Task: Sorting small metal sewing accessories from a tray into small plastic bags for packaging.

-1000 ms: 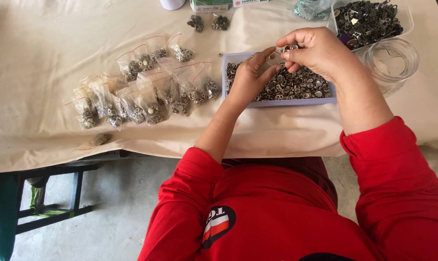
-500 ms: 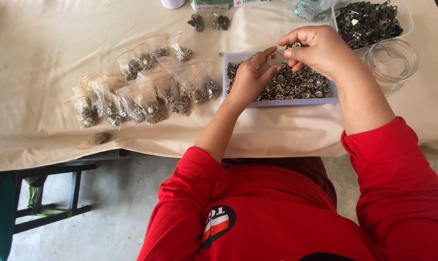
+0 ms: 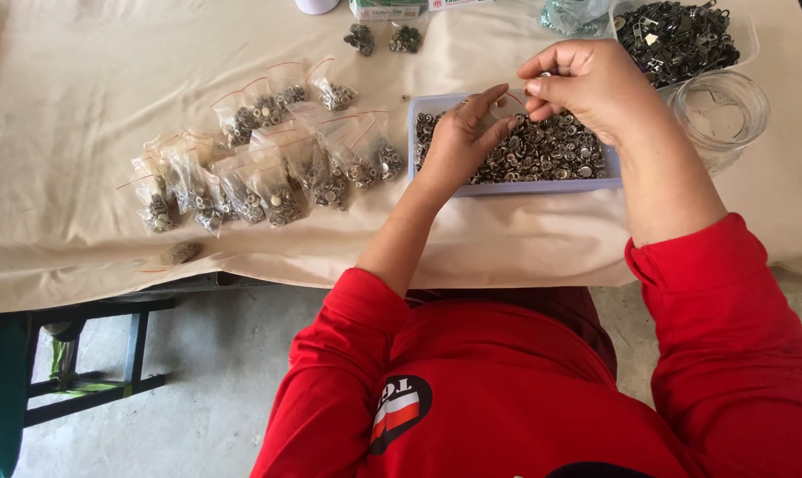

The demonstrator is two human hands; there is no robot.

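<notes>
Both hands are working over the tray of snaps: left hand is pinching a small clear bag open, right hand is pinching closed at its mouth, contents hidden. Filled bags are lying just left, clear of the tray.

One shallow pale-blue rectangular plastic tray holds a heap of small round silver metal snap buttons, too many to count. About fifteen small clear plastic zip bags with red seal strips lie in overlapping rows, so the exact number cannot be told. Two small loose clusters of dark metal pieces sit on the one beige cloth-covered table. One clear plastic tub of dark metal fittings and one clear round glass jar stand there. Two bare hands are in view.
</notes>
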